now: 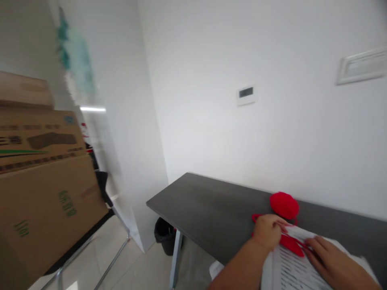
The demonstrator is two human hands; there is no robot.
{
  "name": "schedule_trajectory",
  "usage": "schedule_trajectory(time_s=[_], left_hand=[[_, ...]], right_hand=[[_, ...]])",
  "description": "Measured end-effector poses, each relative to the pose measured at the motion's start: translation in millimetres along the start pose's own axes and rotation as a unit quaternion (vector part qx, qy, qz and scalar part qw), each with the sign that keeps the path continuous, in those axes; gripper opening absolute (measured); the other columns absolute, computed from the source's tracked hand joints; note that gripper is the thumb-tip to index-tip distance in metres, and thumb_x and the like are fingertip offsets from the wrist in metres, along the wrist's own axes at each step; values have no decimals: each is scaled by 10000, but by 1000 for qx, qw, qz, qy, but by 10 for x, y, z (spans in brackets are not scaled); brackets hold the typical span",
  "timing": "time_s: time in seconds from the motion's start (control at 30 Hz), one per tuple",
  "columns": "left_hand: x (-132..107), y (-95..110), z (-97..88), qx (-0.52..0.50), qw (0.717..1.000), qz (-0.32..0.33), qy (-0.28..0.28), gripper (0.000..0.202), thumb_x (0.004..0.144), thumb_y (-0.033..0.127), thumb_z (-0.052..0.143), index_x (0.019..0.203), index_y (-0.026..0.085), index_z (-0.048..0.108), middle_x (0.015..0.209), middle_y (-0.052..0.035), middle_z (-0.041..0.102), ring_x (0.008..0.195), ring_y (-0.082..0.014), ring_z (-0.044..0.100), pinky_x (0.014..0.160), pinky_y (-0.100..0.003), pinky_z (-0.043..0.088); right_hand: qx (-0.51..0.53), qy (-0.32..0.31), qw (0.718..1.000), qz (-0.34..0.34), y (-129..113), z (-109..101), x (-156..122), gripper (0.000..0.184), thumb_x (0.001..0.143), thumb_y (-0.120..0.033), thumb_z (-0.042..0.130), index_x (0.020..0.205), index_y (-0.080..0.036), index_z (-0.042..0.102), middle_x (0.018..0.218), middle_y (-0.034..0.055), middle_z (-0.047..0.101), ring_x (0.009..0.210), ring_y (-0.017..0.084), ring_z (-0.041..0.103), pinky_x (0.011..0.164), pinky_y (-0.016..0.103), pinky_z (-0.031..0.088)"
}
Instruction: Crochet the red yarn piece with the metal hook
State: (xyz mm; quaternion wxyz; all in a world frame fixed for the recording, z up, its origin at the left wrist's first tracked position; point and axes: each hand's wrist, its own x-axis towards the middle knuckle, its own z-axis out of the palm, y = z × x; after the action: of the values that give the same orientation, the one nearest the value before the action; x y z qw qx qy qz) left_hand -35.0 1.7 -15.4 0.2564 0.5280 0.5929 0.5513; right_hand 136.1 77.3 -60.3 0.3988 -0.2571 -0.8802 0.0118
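As L grip (pixel 267 231) pinches red yarn (pixel 292 245), slotted tray (pixel 287 270)

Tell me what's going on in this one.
A person works at a dark grey table against a white wall. Their left hand is curled around a red strand lying across a white slotted panel, while the right hand rests flat on the panel, touching the strand. A red yarn ball sits just behind the hands. Cardboard boxes stand left.
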Motion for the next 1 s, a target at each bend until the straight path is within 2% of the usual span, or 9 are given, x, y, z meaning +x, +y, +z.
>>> schedule_trajectory(time_s=[0.07, 0.13, 0.3, 0.47, 0.6, 0.8, 0.87, 1.0], left_hand=[[0, 65, -37, 12, 1000, 5, 2, 425, 656, 36, 397, 915, 138, 718, 792, -50, 696, 772, -148, 619, 829, -279, 485], [16, 112, -66, 25, 1000, -2, 2, 383, 698, 49, 391, 911, 137, 696, 791, -42, 687, 786, -146, 611, 840, -282, 483], [38, 153, -97, 76, 997, -12, -6, 368, 750, 61, 352, 929, 157, 658, 789, -21, 667, 782, -135, 607, 823, -267, 479], [29, 154, -84, 115, 993, 8, 1, 379, 736, 55, 343, 944, 142, 648, 807, -26, 661, 784, -128, 606, 813, -252, 471], [59, 165, -57, 168, 986, 14, -18, 375, 753, 73, 350, 957, 144, 656, 833, -34, 678, 840, -142, 606, 873, -273, 456], [76, 196, -37, 215, 975, 44, -32, 369, 753, 60, 366, 959, 150, 658, 990, -57, 682, 924, -145, 597, 941, -284, 427], [63, 177, -44, 196, 979, 34, -36, 356, 760, 71, 374, 963, 151, 655, 955, -52, 684, 887, -140, 602, 893, -273, 453], [54, 142, -51, 110, 993, -27, -45, 338, 795, 109, 351, 962, 146, 643, 726, -15, 652, 612, -107, 564, 628, -219, 475]], right_hand=[[-36, -96, 995, 14, -205, -211, 71, 241, 857, -355, 443, 796, -228, 638, 825, 116, 645, 773, 243, 613, 718, 362, 454], [-74, -152, 985, 37, -346, -354, 143, 259, 891, -285, 385, 813, -189, 613, 867, 116, 633, 811, 236, 598, 731, 347, 435], [-111, -206, 970, 71, -467, -476, 232, 188, 906, -214, 398, 896, -158, 577, 960, 108, 606, 871, 207, 569, 744, 293, 401], [-134, -226, 962, 75, -509, -540, 239, 194, 935, -212, 380, 933, -159, 566, 990, 110, 606, 913, 213, 571, 732, 285, 403], [-150, -233, 957, 87, -524, -584, 236, 202, 952, -214, 354, 958, -153, 547, 977, 113, 608, 898, 222, 593, 685, 293, 406], [-156, -235, 953, 109, -522, -554, 243, 187, 956, -221, 347, 958, -166, 526, 949, 98, 621, 813, 202, 619, 594, 272, 358], [-155, -224, 955, 119, -523, -538, 242, 182, 952, -229, 356, 946, -170, 528, 949, 90, 625, 792, 190, 618, 586, 268, 339], [-137, -223, 956, 131, -524, -553, 215, 171, 933, -216, 379, 957, -169, 542, 961, 85, 621, 790, 184, 608, 594, 269, 321]])
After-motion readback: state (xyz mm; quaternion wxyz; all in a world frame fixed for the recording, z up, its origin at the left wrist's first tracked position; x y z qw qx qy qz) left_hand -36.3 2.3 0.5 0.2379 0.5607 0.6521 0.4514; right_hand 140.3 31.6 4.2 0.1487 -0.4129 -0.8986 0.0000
